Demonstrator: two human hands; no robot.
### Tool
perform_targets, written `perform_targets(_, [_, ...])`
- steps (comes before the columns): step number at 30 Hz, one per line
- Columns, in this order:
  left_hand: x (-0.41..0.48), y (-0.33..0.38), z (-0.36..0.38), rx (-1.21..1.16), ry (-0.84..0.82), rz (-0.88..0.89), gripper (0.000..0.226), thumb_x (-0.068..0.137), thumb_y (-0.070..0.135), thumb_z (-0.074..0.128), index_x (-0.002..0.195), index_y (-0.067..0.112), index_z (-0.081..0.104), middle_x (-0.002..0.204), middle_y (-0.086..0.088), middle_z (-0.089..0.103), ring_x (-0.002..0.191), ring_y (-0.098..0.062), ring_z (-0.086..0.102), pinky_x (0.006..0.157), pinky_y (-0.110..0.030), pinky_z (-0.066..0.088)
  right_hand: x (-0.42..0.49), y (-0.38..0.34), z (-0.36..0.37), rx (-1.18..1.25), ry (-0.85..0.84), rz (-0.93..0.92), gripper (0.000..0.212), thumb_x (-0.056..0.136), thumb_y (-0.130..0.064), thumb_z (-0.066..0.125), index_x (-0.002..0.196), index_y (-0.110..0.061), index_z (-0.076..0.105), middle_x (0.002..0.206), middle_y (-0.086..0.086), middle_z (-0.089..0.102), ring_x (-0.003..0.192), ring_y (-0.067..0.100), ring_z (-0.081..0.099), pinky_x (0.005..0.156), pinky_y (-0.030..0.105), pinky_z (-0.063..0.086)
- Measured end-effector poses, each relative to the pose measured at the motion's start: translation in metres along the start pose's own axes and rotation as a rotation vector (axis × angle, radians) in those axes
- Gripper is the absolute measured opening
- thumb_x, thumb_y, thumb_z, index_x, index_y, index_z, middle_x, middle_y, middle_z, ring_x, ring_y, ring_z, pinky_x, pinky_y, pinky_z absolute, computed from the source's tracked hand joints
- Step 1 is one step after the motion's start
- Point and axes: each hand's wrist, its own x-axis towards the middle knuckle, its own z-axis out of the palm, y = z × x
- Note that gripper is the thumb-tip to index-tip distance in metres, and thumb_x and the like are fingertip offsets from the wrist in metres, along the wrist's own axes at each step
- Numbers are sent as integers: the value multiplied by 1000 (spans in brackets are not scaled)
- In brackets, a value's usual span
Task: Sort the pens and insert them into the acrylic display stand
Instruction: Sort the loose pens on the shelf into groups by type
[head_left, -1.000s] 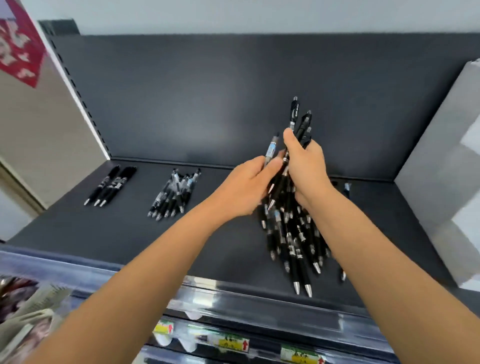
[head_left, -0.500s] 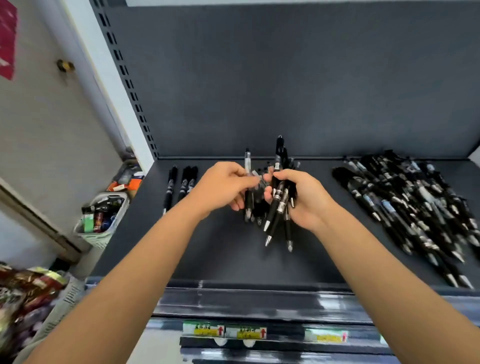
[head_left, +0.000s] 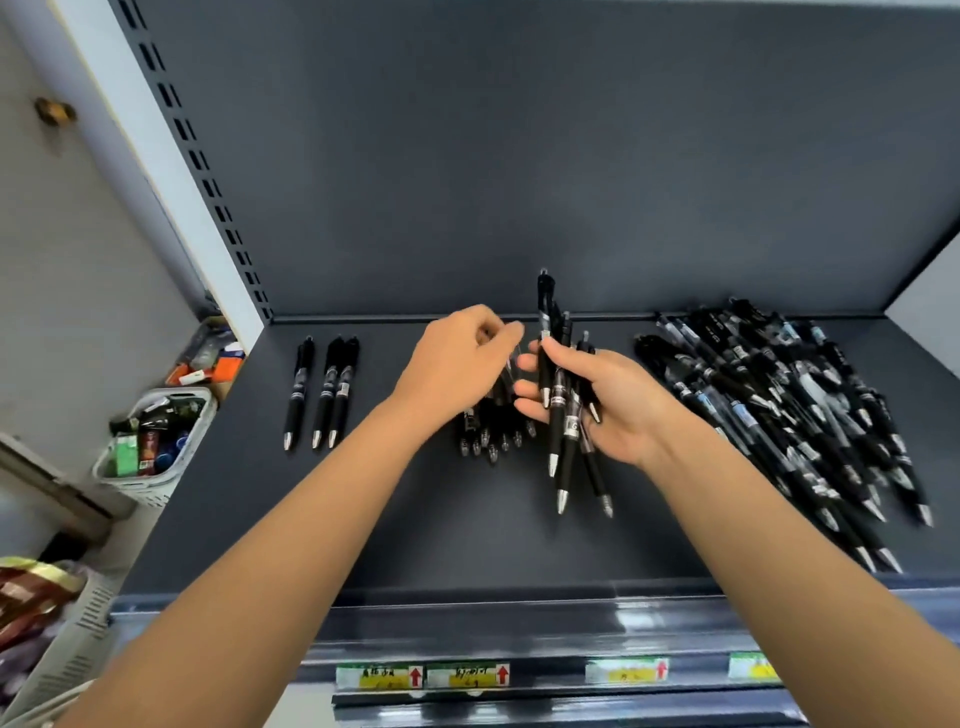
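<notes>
Head view: sorting step. R hand (head_left: 615, 410) fingers clamped on pen bundle (head_left: 565, 449); L hand (head_left: 454, 364) fingers curled over mid pile (head_left: 488, 436), can't tell if holding anything. Unsorted heap (head_left: 769, 395) lies on shelf (head_left: 441, 530), right. Next: pull one pen, match its pile. No stand visible.

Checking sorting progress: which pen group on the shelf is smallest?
The three pens at far left, laid side by side; the centre heap and right pile hold more.
</notes>
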Motion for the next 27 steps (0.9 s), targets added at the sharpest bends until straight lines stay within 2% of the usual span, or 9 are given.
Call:
perform_targets(4, [7,20,-5,-289,-124,-96,36,89,40,65,84,5,70,63,8,60,52,-4,52,53,-17,42,0,-1,2,-138,-113,-11,26,95,-20,56,107,1,65,89,12,71,74,23,72,64,34,61])
perform_targets(7, [7,18,-14,-340,-25,-122,26,91,28,64,85,3,70,66,4,61,54,-5,53,52,-16,46,5,-1,6,-183,-82,-22,23,94,-22,59,102,-1,65,83,11,71,70,24,72,57,32,59])
perform_targets(10, [5,2,-40,-377,133,-180,25,95,23,60,91,0,68,75,-6,62,58,-9,57,58,-20,51,12,5,16,-235,-14,-1,18,92,-23,63,87,-5,62,73,6,63,52,15,64,48,27,55])
perform_targets(14, [-6,-38,-92,-100,154,-282,21,94,17,60,73,14,55,69,-7,62,55,-14,60,61,-27,58,25,11,45,-196,2,39,23,90,-25,65,90,-3,59,74,7,62,48,14,60,51,27,56])
perform_targets(17, [-11,-72,-127,129,93,-366,22,91,18,62,72,15,53,77,-16,69,62,-22,66,77,-32,56,37,19,74,-199,-10,68,18,94,-16,61,98,2,60,83,10,67,54,20,67,61,35,61])
perform_targets(20, [-9,-99,-144,157,8,-428,11,90,20,66,91,13,57,79,-14,70,62,-19,67,76,-27,54,53,31,104,-185,19,72,17,94,-6,56,106,6,56,86,12,66,55,20,66,57,33,60])
perform_targets(22, [-6,-113,-145,130,-47,-429,23,88,19,69,105,8,57,81,-15,71,61,-19,67,72,-29,57,63,39,122,-188,58,63,19,94,-6,56,108,8,55,86,13,65,58,21,65,55,33,60])
perform_targets(24, [-2,-125,-143,97,-96,-401,30,87,21,70,108,5,55,77,-13,70,58,-19,67,71,-32,59,72,46,135,-222,94,35,11,96,-5,54,98,5,57,87,14,63,62,24,64,59,37,61])
perform_targets(27, [1,-133,-142,130,-148,-348,29,88,30,69,102,12,52,68,-7,70,53,-15,68,68,-26,57,82,54,146,-320,153,-8,6,95,-2,53,91,2,55,86,14,60,65,24,63,60,38,61])
